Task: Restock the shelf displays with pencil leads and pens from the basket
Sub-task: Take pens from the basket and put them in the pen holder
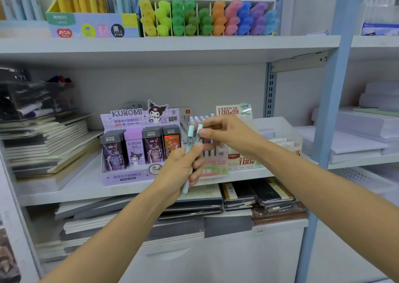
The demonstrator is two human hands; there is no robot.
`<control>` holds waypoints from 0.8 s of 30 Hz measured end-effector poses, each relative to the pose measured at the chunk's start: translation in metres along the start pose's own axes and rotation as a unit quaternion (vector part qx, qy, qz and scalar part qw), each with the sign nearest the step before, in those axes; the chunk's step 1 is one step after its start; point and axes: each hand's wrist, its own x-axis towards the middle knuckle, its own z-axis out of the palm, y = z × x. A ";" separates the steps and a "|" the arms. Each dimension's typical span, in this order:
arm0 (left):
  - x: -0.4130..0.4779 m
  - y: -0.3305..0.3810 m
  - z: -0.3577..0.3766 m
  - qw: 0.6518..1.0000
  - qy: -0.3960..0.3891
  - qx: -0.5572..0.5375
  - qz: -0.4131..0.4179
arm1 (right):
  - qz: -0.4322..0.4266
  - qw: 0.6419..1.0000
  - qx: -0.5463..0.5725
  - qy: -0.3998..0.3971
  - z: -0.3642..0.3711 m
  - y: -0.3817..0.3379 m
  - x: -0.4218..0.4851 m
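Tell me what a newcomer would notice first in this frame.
The rainbow row of highlighters on the top shelf pulls the eye first. Next, dead centre, the left hand grips two mint-capped tubes while the right hand pinches the top of one. Just left of them, the purple Kuromi display box stands on the middle shelf.

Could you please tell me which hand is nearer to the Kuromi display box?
Left. The left hand, gripping teal-capped tubes, overlaps the right front corner of the Kuromi display box; the right hand is further right, pinching one tube's top.
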 end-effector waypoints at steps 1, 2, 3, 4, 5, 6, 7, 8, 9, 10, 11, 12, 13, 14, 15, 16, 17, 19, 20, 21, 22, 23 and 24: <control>-0.002 0.001 0.001 1.000 -0.005 0.002 0.000 | 0.005 1.000 0.026 0.003 0.000 -0.001 -0.001; -0.004 0.003 0.001 1.000 -0.009 0.003 0.000 | 0.011 0.999 0.047 0.002 0.000 -0.002 -0.002; -0.006 0.004 0.001 1.000 -0.013 0.004 0.000 | 0.017 0.998 0.061 -0.007 0.000 -0.003 -0.003; -0.008 0.006 0.001 1.000 -0.016 0.004 -0.001 | 0.021 0.997 0.069 -0.020 0.000 -0.004 -0.004; -0.009 0.007 0.001 1.000 -0.017 0.004 -0.002 | 0.023 0.996 0.075 -0.031 0.001 -0.006 -0.005; -0.011 0.009 0.000 1.000 -0.016 0.004 -0.002 | 0.023 0.996 0.082 -0.040 0.002 -0.007 -0.006; -0.012 0.011 0.000 1.000 -0.015 0.006 0.001 | 0.021 0.995 0.084 -0.045 0.003 -0.009 -0.006; -0.013 0.013 -0.001 1.000 -0.013 0.011 0.002 | 0.017 0.996 0.080 -0.046 0.004 -0.012 -0.006; -0.015 0.014 -0.002 1.000 -0.009 0.017 0.004 | 0.011 0.996 0.074 -0.044 0.003 -0.016 -0.006; -0.016 0.016 -0.003 1.000 -0.001 0.024 0.004 | 0.005 0.997 0.073 -0.033 0.002 -0.020 -0.005; -0.017 0.018 -0.006 0.999 0.011 0.034 0.004 | 0.002 0.997 0.078 -0.010 -0.001 -0.024 -0.004; -0.018 0.019 -0.009 0.999 0.027 0.043 0.000 | 0.000 0.996 0.089 0.022 -0.005 -0.028 -0.003; -0.020 0.019 -0.013 0.998 0.043 0.051 -0.010 | -0.003 0.993 0.102 0.059 -0.009 -0.031 -0.001; -0.021 0.019 -0.017 0.996 0.056 0.058 -0.025 | -0.009 0.989 0.111 0.097 -0.015 -0.033 0.000; -0.023 0.019 -0.020 0.995 0.062 0.067 -0.040 | -0.017 0.985 0.109 0.132 -0.020 -0.034 0.001; -0.025 0.019 -0.023 0.994 0.061 0.076 -0.053 | -0.026 0.982 0.098 0.161 -0.024 -0.035 0.002; -0.027 0.019 -0.025 0.993 0.057 0.081 -0.063 | -0.035 0.979 0.084 0.185 -0.027 -0.034 0.002; -0.028 0.020 -0.026 0.992 0.051 0.081 -0.078 | -0.047 0.975 0.049 0.211 -0.025 -0.029 0.003; -0.028 0.020 -0.025 0.993 0.050 0.070 -0.083 | -0.047 0.975 0.028 0.214 -0.022 -0.026 0.004; -0.027 0.021 -0.024 0.994 0.051 0.051 -0.085 | -0.043 0.976 0.005 0.212 -0.018 -0.022 0.005; -0.027 0.021 -0.024 0.995 0.051 0.032 -0.083 | -0.039 0.977 -0.016 0.208 -0.015 -0.017 0.006; -0.026 0.022 -0.023 0.996 0.050 0.020 -0.078 | -0.034 0.978 -0.034 0.204 -0.011 -0.013 0.007; -0.026 0.023 -0.023 0.996 0.047 0.014 -0.070 | -0.030 0.978 -0.044 0.199 -0.007 -0.008 0.008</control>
